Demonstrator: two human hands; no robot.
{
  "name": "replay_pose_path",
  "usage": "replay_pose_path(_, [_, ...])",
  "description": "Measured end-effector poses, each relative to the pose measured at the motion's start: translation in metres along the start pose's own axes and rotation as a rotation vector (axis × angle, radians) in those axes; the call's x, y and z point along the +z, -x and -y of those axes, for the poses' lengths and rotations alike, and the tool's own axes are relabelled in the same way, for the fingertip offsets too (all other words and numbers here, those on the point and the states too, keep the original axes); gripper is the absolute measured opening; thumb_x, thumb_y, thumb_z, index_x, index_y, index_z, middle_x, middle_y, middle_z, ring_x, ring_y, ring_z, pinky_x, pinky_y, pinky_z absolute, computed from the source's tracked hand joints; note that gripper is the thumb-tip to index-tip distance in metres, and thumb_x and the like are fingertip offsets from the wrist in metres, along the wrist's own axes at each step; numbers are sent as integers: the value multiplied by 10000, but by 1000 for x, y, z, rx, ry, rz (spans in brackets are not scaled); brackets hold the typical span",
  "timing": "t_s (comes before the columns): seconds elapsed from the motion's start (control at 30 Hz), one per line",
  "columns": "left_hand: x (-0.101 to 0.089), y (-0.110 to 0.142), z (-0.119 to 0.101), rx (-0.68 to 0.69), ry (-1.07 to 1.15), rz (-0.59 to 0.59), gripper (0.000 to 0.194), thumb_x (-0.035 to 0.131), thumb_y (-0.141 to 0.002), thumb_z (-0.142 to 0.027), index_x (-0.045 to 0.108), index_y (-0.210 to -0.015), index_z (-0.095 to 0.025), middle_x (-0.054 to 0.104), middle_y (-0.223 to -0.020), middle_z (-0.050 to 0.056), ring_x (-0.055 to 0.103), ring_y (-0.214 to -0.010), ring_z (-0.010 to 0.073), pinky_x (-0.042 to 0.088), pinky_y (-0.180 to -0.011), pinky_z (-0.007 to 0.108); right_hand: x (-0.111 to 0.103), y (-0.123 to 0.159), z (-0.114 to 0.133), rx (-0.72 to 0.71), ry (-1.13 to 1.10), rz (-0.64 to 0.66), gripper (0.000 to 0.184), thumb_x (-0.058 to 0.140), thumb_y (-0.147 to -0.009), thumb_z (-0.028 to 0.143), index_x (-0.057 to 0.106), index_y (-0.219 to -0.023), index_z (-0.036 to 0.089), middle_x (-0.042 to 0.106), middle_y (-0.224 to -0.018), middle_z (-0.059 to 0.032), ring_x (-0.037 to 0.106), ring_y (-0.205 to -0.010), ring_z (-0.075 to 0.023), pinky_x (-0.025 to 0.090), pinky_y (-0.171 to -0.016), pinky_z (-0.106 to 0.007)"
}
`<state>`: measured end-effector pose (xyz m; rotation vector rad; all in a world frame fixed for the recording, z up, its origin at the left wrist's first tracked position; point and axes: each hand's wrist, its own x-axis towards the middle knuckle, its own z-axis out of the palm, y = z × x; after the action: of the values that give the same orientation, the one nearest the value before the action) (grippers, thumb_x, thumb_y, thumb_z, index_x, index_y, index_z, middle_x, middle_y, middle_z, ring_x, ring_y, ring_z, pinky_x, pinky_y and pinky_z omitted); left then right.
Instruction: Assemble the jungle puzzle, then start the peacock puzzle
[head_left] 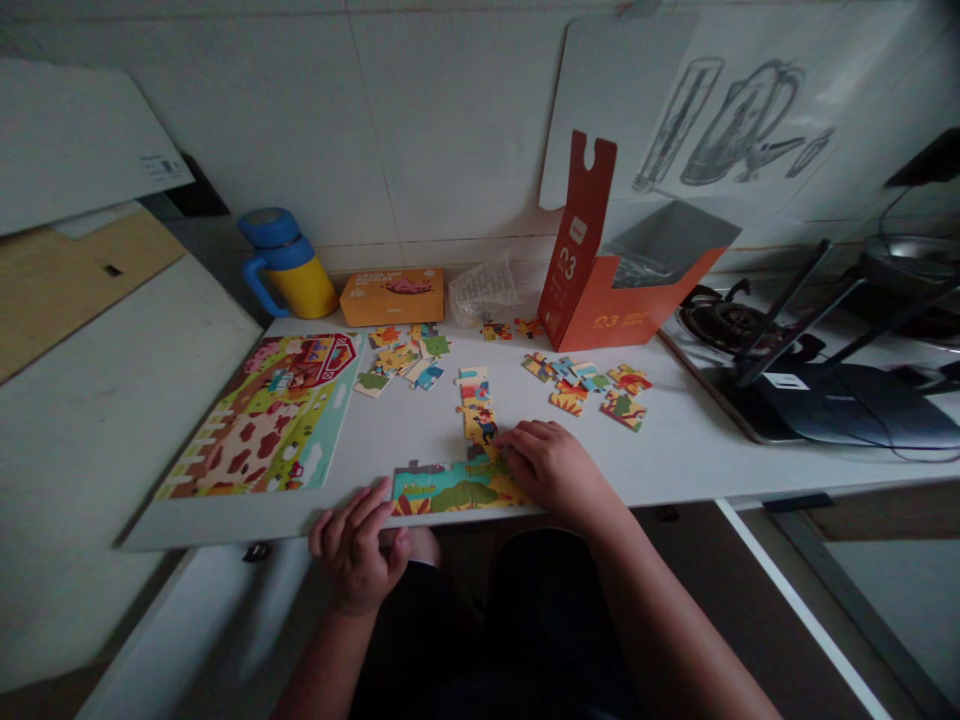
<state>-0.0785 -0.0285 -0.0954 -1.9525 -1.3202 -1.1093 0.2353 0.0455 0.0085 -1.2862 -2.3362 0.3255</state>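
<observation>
An L-shaped strip of joined jigsaw puzzle pieces (454, 485) lies by the counter's front edge, one arm running along that edge and the other reaching away from me. My right hand (559, 470) rests at the inner corner of the L, its fingers bent and closed on a puzzle piece (491, 458) there, mostly covered by the fingertips. At the strip's left end, my left hand (360, 545) lies over the counter edge with fingers apart, one fingertip near the end piece. Loose puzzle pieces (401, 357) lie behind left, and more puzzle pieces (577, 372) lie to the right.
A farm picture board (274, 425) lies on the left of the white counter (420, 425). Along the wall stand a blue-yellow flask (289, 265), an orange box (394, 298), a clear plastic bag (484, 285) and a tall open box (611, 300). A black router (855, 400) and gas stove (739, 320) sit right.
</observation>
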Motion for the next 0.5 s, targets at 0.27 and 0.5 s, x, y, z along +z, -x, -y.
replay_pose_path(0.27, [3,4,4,24,-20,-23,283,541,-1084,-434,648,-1232,-219,837,-1160,133,720,-1102,304,337,-1171,530,-7,-6,-3,84,12,5,295,550,-1032,143,752,-1233,218,780,-1121,-79,737,-987,-211,511,-894,-308])
replay_pose_path(0.5, [4,4,5,32,-24,-31,271,540,-1083,-423,641,-1249,-234,835,-1177,118,732,-1093,298,325,-1181,508,-72,-63,-59,509,458,48,334,527,-1039,237,744,-1269,131,771,-1199,-194,741,-1065,-308,516,-877,-371])
